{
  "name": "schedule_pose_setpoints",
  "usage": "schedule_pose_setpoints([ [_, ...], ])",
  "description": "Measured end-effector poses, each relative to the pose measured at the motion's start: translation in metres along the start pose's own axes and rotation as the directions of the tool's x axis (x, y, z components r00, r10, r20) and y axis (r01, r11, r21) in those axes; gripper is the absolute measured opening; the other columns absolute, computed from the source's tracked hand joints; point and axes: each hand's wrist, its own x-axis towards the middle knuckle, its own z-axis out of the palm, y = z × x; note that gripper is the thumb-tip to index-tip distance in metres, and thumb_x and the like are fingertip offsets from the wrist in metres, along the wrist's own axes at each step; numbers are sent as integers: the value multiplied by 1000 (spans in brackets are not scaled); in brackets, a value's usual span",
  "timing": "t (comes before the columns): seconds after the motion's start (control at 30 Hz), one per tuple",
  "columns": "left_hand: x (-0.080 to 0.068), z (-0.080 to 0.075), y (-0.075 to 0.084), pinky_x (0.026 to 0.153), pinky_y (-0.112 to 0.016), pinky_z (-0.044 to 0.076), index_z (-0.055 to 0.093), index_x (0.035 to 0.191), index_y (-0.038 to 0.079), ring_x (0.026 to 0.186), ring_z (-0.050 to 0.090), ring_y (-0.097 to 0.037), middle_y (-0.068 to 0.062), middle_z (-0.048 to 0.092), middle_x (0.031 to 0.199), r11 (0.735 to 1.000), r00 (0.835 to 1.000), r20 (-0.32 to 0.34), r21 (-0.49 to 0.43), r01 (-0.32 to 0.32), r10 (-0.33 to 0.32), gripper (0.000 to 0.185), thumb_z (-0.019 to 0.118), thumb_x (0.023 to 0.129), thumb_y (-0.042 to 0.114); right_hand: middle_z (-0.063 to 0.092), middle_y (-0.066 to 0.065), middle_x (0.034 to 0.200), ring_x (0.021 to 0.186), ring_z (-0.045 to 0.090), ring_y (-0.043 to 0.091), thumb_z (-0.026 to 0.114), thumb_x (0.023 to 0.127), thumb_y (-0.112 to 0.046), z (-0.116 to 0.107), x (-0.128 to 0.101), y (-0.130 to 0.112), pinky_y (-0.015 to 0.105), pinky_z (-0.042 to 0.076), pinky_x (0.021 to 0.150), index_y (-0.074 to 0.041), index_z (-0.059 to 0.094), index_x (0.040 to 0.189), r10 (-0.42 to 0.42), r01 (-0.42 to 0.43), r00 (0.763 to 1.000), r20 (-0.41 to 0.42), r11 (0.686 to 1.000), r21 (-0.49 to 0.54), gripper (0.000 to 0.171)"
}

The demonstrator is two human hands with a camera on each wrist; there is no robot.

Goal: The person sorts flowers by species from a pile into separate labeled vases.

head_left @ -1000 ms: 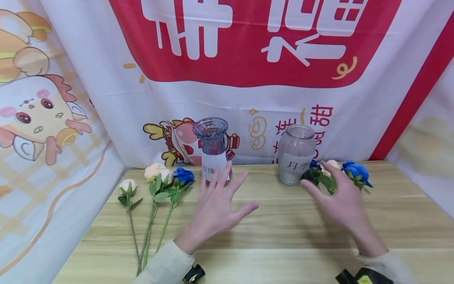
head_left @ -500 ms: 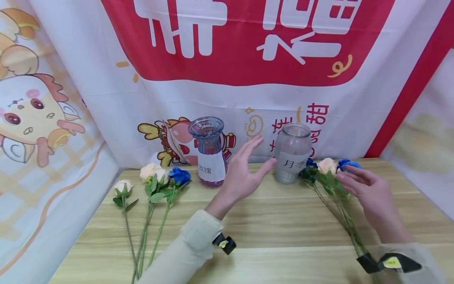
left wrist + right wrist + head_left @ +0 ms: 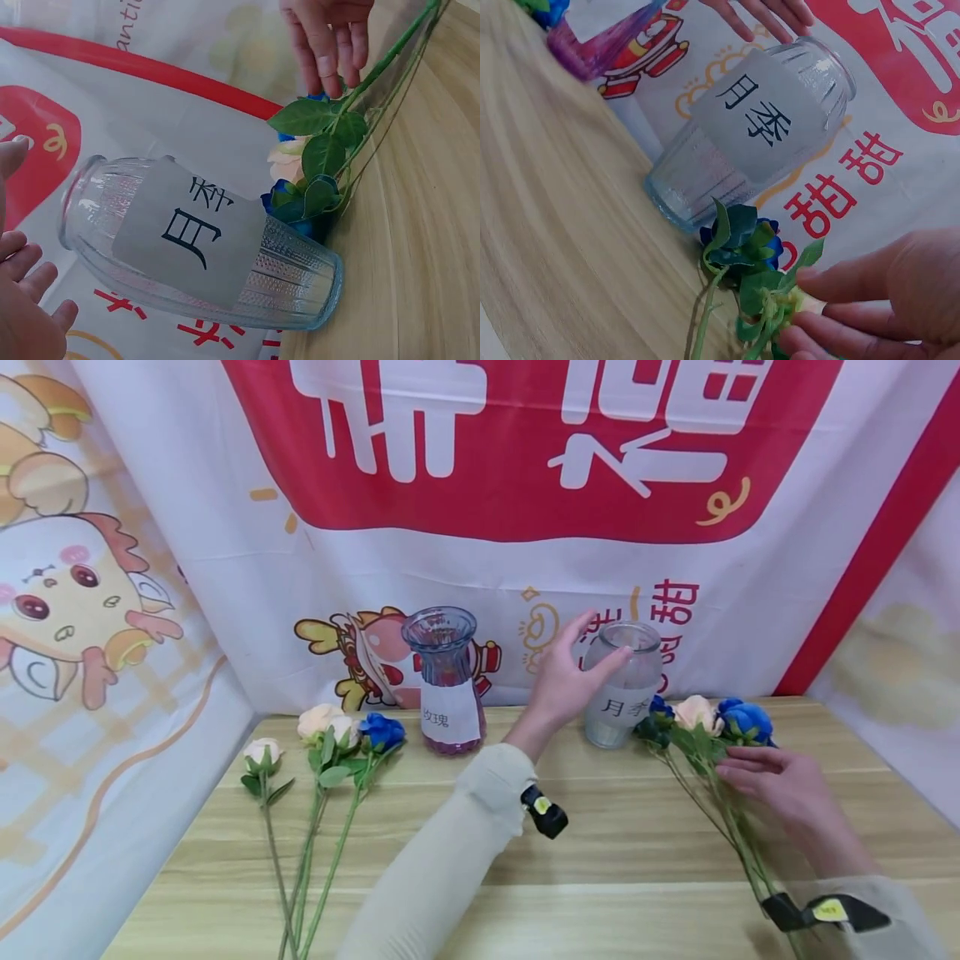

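My left hand (image 3: 564,683) is beside the rim of a clear glass vase (image 3: 609,731), thumb and fingers spread. In the left wrist view a gap shows between its fingertips and the glass vase. A white label with dark characters is on the vase front. My right hand (image 3: 797,793) reaches over the right-hand flowers, fingers nearly straight and close to the green stems (image 3: 738,839). These lie on the table with blue rose heads (image 3: 746,720) and a pale pink rose (image 3: 696,714). The right wrist view shows thumb and fingers either side of a leafy stem (image 3: 769,311); contact is unclear.
A blue-to-purple glass vase (image 3: 447,670) with a white label stands left of the clear one. Several more roses, pale (image 3: 262,753) and blue (image 3: 382,732), lie at the table's left. A printed cloth (image 3: 495,564) hangs behind the wooden table (image 3: 600,852).
My left hand has moved right, from before the blue-purple vase to the clear vase. My right hand shifted right, then down from the blue head to beside the stems.
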Motion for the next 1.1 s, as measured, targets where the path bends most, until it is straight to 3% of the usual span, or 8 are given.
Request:
schedule_pose_setpoints([
  [0.1,9,7,-1,126,-55,39,42,162,34,157,40,-18,10,44,168,999,1000,1,-22,29,-29,79,77,94,52,60,27,150,102,68,2,74,101,-38,-2,2,0,24,63,83,4,45,156,48,-49,999,-10,997,-58,75],
  [0.23,18,16,-5,126,-53,40,44,161,32,156,42,-18,10,47,167,997,998,25,-46,61,-60,76,78,95,49,49,34,156,106,70,12,76,100,-37,-3,3,3,30,64,83,5,50,153,58,-58,998,-4,992,-108,73],
  [0.53,26,25,-8,121,-55,45,45,160,37,151,48,-20,10,49,164,994,993,34,17,110,-111,73,75,96,53,57,34,144,105,69,25,79,96,-40,-2,3,8,27,54,77,3,59,145,48,-43,999,19,979,-198,69],
  [0.83,30,30,-13,126,-61,35,41,161,39,156,41,-26,6,46,166,990,990,26,36,140,-141,73,73,97,52,64,30,138,111,67,29,80,94,-42,-1,4,7,29,51,79,-1,64,142,64,-56,998,27,972,-230,65],
  [0.97,31,32,-14,130,-61,25,39,162,39,157,38,-27,7,43,169,989,990,32,56,134,-136,74,71,98,54,60,31,145,121,63,37,78,95,-46,-1,3,6,43,53,90,-5,62,145,82,-74,996,30,975,-208,66],
  [1.1,31,34,-13,133,-57,13,39,163,37,157,39,-25,8,42,170,991,991,35,57,124,-126,73,70,99,53,51,30,157,137,52,47,76,95,-52,-2,2,6,62,46,104,-10,59,150,105,-98,994,34,980,-174,71],
])
